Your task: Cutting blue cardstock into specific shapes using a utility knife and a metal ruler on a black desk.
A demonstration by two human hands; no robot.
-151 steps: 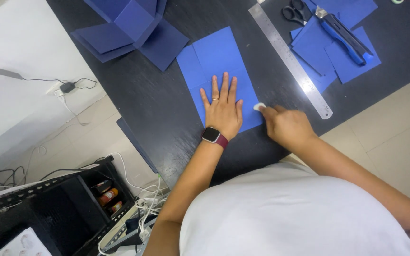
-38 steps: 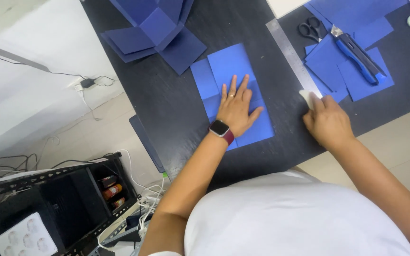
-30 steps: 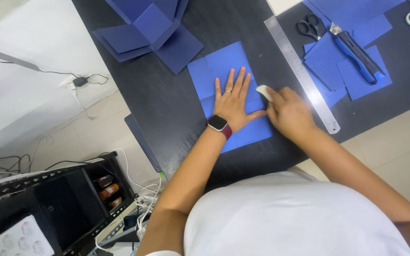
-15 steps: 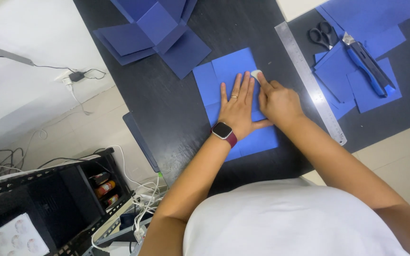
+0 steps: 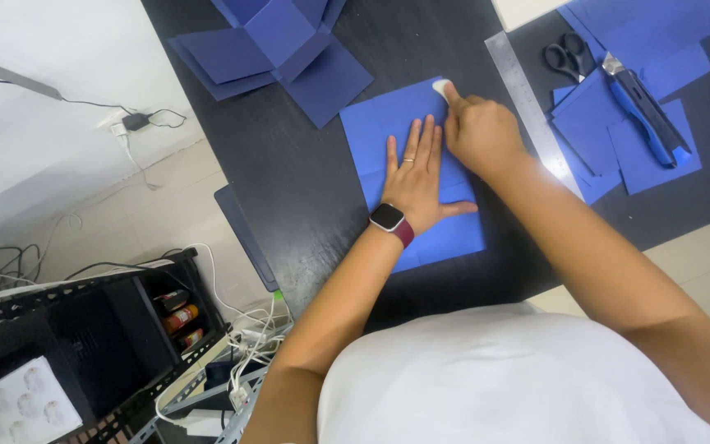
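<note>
A blue paper sheet (image 5: 388,131) lies flat on the black table (image 5: 289,181). My left hand (image 5: 418,177) presses flat on the middle of the sheet, fingers spread, with a watch on the wrist. My right hand (image 5: 478,131) is closed around a small white tool (image 5: 440,85), whose tip rests near the sheet's far edge, just beyond my left fingertips.
A metal ruler (image 5: 527,99) lies right of the sheet. Beyond it are black scissors (image 5: 564,57), a blue utility knife (image 5: 643,107) and blue paper pieces (image 5: 618,148). A folded blue paper box shape (image 5: 277,45) sits at the far left. Cables and a black rack (image 5: 84,345) are on the floor.
My right hand has slid the white tool along the sheet from its near right side up to its far edge. My left hand stays flat on the paper.
</note>
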